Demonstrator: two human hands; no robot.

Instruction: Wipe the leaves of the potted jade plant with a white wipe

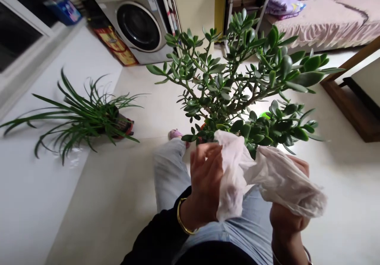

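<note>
Pale tiled floor (142,110) fills head view, w/ silver front-load washing machine (138,25) at top, pink frilled bedcover (320,23) top right, and long-leaved green plant (86,118) in a red pot (126,128) off to the left. Thick-leaved green jade plant (234,75) stands right ahead of the person's light-blue jeans (169,170), its pot almost hidden by foliage, only a bit of reddish rim (202,132) showing. Left hand (204,178), thin gold bangle (181,217) on wrist, has fingers curled, grip pressed onto one end of a crumpled translucent white wipe (261,174), material unclear. Right hand (286,221) sits under the other end, grip half closed round it, fingertips (299,164) just visible behind. Wipe touches lowest jade leaves; upper branches are well clear of both hands. Leaves look glossy, but can't tell which ones have been wiped and which haven't.
</note>
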